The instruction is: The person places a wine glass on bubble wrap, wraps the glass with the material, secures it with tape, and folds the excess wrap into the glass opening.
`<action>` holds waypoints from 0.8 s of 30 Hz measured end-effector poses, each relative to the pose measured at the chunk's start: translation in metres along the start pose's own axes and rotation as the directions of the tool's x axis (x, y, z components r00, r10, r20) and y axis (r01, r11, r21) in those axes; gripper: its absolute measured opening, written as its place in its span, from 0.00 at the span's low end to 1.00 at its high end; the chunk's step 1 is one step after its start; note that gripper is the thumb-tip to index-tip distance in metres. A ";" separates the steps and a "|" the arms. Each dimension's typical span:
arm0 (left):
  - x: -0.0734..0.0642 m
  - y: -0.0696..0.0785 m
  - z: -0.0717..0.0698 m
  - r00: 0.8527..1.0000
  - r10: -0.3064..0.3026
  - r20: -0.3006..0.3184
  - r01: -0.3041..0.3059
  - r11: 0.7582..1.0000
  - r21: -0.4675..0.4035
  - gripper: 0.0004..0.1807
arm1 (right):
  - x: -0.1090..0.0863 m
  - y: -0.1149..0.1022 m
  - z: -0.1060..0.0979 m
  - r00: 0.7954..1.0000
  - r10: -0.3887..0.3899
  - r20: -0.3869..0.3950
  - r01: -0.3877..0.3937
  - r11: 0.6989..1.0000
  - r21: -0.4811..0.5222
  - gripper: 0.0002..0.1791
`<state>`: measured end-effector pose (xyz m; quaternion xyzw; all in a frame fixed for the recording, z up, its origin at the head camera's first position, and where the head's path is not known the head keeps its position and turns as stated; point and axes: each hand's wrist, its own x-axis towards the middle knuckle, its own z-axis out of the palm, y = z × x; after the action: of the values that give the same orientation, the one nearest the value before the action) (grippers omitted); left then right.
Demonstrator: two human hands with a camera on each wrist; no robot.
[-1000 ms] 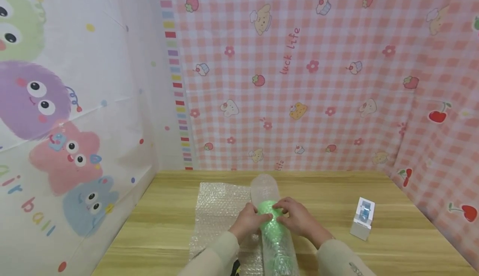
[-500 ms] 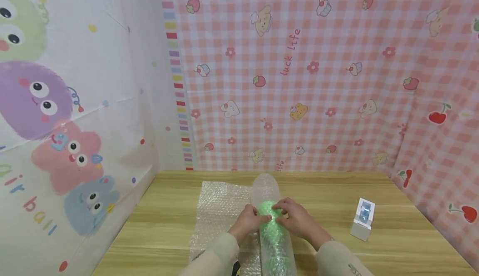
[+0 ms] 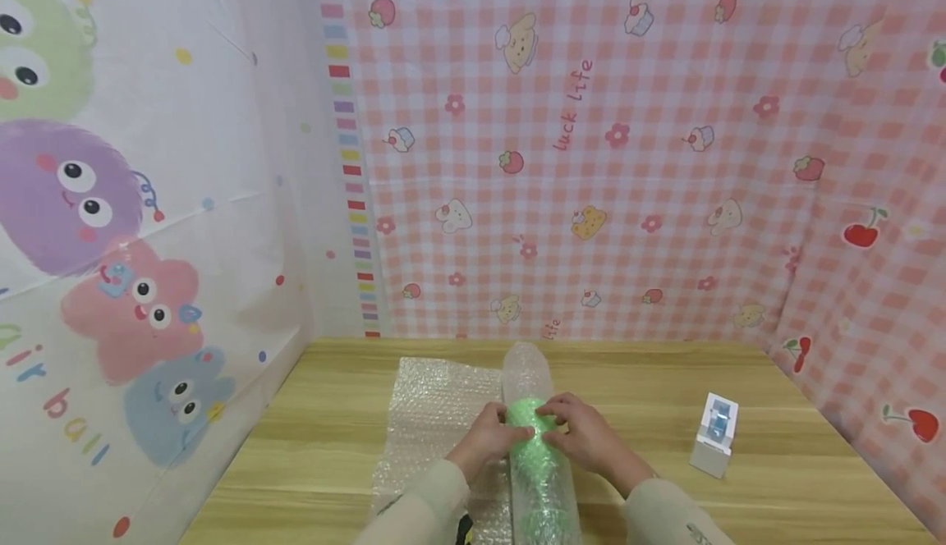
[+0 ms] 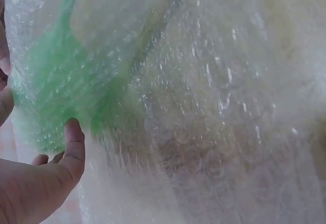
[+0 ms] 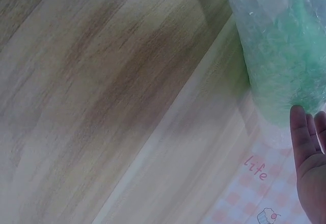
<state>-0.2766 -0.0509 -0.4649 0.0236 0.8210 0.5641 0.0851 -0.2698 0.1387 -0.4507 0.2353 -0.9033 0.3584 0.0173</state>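
Observation:
A green thing with a narrow stem, goblet-like in outline, lies inside a roll of clear bubble wrap (image 3: 543,487). Its exact kind is blurred by the wrap. My left hand (image 3: 488,438) holds the roll from the left, thumb on top near the green far end. From the right, my right hand (image 3: 584,434) grips the same part, thumb and fingers on the wrap. In the left wrist view the thumb (image 4: 75,145) presses the bubble wrap. The right wrist view has the fingers (image 5: 301,137) at the roll's end. A flat stretch of bubble wrap (image 3: 436,414) spreads out to the left.
On the wooden table (image 3: 296,446), a white tape dispenser (image 3: 715,434) with a blue roll stands at the right. A black and yellow thing (image 3: 464,530) shows partly beside my left sleeve. Patterned cloths (image 3: 591,159) hang behind and at the sides.
The near end of the roll has shifted slightly left, and its far end a little right, so it lies straighter. Both hands keep their places on it with hardly any movement.

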 end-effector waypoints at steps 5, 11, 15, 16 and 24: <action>0.000 0.000 0.000 1.000 -0.012 0.015 0.013 1.000 -0.021 0.27 | -0.001 -0.002 -0.001 0.999 0.029 -0.020 -0.028 0.999 0.020 0.18; -0.002 -0.001 0.001 0.998 -0.047 0.028 0.049 0.996 -0.076 0.28 | -0.001 -0.004 -0.002 0.994 0.104 -0.021 -0.104 0.994 0.029 0.21; -0.002 -0.002 0.001 0.997 -0.069 0.046 0.074 0.990 -0.116 0.28 | 0.000 -0.005 -0.005 0.995 0.097 0.019 -0.097 0.995 0.016 0.21; -0.002 -0.003 0.001 0.996 -0.074 0.052 0.080 0.989 -0.125 0.28 | 0.000 -0.005 -0.006 0.995 0.093 0.027 -0.093 0.996 0.014 0.21; -0.001 -0.008 -0.003 0.996 -0.059 0.073 0.073 0.976 -0.207 0.29 | 0.006 -0.009 -0.003 0.998 0.056 0.035 -0.055 0.998 -0.016 0.21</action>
<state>-0.2760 -0.0566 -0.4712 0.0061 0.7540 0.6432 0.1331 -0.2717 0.1328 -0.4418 0.2165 -0.9123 0.3476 -0.0069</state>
